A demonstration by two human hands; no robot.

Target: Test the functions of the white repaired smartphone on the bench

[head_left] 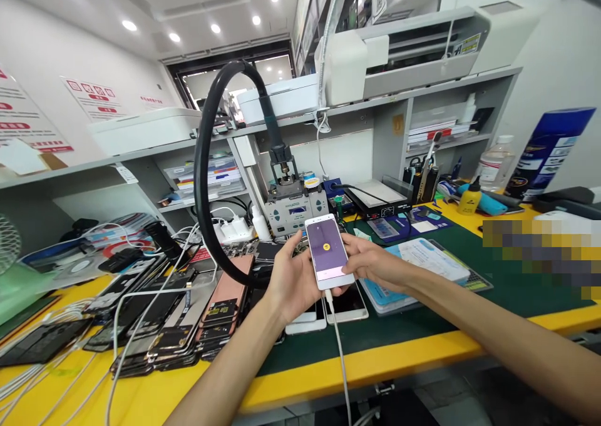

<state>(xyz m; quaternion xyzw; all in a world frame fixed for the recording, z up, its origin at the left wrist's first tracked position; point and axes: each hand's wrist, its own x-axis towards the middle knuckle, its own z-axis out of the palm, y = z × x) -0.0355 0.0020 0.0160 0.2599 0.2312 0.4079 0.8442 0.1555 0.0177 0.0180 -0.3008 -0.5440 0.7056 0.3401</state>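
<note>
A white smartphone (327,241) with a lit purple screen and a small yellow icon is held up over the bench. My left hand (291,282) cradles it from the left and underneath, its thumb along the left edge. My right hand (373,260) grips the lower right side, with the thumb on the pale bottom part of the screen and the other fingers partly hidden behind. A white charging cable (339,351) runs from the phone's lower end down past the bench edge. Below the hands, two more phones (350,308) lie on the green mat (399,329).
Stacks of phone screens and frames (173,344) fill the left side among loose white cables. A thick black hose (201,163) arches beside a grey rework station (298,213). To the right lie a clear plastic case (413,263), a yellow bottle (469,199) and a blue can (549,154).
</note>
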